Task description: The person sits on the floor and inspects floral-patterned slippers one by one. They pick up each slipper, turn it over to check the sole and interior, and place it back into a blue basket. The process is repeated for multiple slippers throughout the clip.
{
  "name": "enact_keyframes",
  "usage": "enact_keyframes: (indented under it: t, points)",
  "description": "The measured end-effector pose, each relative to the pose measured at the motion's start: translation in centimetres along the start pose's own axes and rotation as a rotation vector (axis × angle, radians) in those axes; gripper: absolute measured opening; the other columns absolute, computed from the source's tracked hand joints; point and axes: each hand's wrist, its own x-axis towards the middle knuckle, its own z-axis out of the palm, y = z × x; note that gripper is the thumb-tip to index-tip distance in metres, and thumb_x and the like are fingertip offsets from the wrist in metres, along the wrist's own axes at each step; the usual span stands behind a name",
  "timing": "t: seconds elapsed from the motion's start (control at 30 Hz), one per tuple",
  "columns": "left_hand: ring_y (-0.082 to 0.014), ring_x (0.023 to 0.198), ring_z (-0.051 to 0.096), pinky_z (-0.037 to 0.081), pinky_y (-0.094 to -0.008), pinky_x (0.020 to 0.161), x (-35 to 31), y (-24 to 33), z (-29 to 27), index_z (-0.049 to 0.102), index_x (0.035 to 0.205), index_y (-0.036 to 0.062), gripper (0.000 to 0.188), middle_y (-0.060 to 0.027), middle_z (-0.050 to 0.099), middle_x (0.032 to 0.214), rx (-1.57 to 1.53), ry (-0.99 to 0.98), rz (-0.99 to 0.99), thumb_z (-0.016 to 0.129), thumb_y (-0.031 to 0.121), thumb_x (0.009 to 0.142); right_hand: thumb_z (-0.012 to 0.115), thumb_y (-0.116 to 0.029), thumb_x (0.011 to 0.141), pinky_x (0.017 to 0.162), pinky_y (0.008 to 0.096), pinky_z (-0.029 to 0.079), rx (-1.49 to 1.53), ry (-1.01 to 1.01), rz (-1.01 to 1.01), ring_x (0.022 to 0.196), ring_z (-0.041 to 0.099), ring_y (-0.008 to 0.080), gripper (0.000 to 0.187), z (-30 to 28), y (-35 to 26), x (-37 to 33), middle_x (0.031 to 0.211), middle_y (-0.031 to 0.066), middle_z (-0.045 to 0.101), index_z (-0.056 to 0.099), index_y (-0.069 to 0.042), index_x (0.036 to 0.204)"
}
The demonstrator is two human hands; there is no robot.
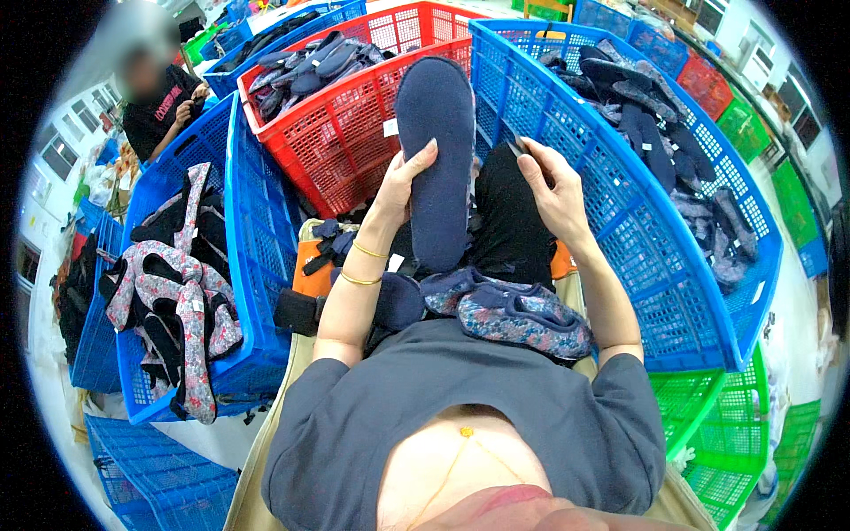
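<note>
My left hand (409,173) grips a navy slipper (440,133) upright in front of me, its flat sole toward me and my thumb pressed on it. A white tag sticks out at the slipper's left edge. My right hand (551,181) is raised to the right, apart from the slipper. A small dark pointed tool (516,149) shows between its thumb and fingers; most of it is hidden. Floral slippers (527,320) with blue trim lie across my lap. Beside them is a dark navy slipper piece (400,303), partly covered.
A red crate (350,133) of slippers stands ahead. Blue crates flank me: one at the right (611,212) with dark slippers, one at the left (257,265) with floral slippers (190,292). Green crates (730,442) are at lower right. Another person (159,106) works at far left.
</note>
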Motion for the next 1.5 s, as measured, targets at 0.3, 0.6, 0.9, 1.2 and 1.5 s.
enact_keyframes:
  t: [0.3,0.6,0.9,1.2,1.5]
  points:
    - [-0.026,0.09,0.068,0.058,-0.0362,0.077,-1.4,0.1,0.6,0.05,0.125,-0.0049,0.045,-0.0187,0.065,0.108,0.067,-0.066,0.031,0.06,0.025,0.093,0.059,-0.023,0.096,0.073,0.0218,0.047,0.373,0.011,0.109,0.083,0.058,0.0064,0.027,2.5,-2.9,3.6,0.092,0.0022,0.064,0.06,0.001,0.109]
    - [-0.0196,0.096,0.065,0.054,-0.0327,0.084,-2.2,0.0,-0.3,0.051,0.125,-0.0055,0.051,-0.0146,0.064,0.112,0.116,-0.065,0.001,0.07,0.022,0.087,0.059,-0.029,0.096,0.062,0.0189,0.042,0.52,-0.057,0.193,0.073,0.053,0.0035,0.026,1.8,-4.4,5.2,0.084,-0.0026,0.061,0.06,-0.004,0.104]
    - [-0.019,0.098,0.064,0.053,-0.0326,0.087,-2.3,-0.5,-0.5,0.053,0.124,-0.0051,0.051,-0.0134,0.063,0.114,0.182,-0.147,-0.019,0.071,0.023,0.086,0.056,-0.027,0.098,0.041,0.014,0.026,0.579,-0.173,0.194,0.049,0.039,-0.0009,0.025,-0.1,-4.8,5.3,0.07,-0.0049,0.05,0.058,-0.003,0.105]
    - [-0.0183,0.101,0.062,0.052,-0.0328,0.087,-2.3,-1.2,-1.4,0.056,0.121,-0.0049,0.047,-0.0123,0.063,0.115,0.206,-0.173,0.01,0.071,0.022,0.086,0.05,-0.028,0.1,0.041,0.0143,0.026,0.65,-0.291,0.29,0.048,0.038,0.0,0.026,-1.6,-4.4,3.1,0.072,-0.0024,0.052,0.057,-0.003,0.1]
    - [-0.034,0.093,0.066,0.055,-0.0424,0.081,-1.6,-0.1,-0.1,0.05,0.122,-0.0066,0.051,-0.025,0.063,0.106,-0.047,-0.235,0.036,0.057,0.033,0.091,0.058,-0.02,0.096,0.06,0.0188,0.041,0.405,-0.016,0.016,0.069,0.052,0.004,0.02,0.3,-2.7,3.2,0.082,0.0,0.059,0.057,-0.001,0.102]
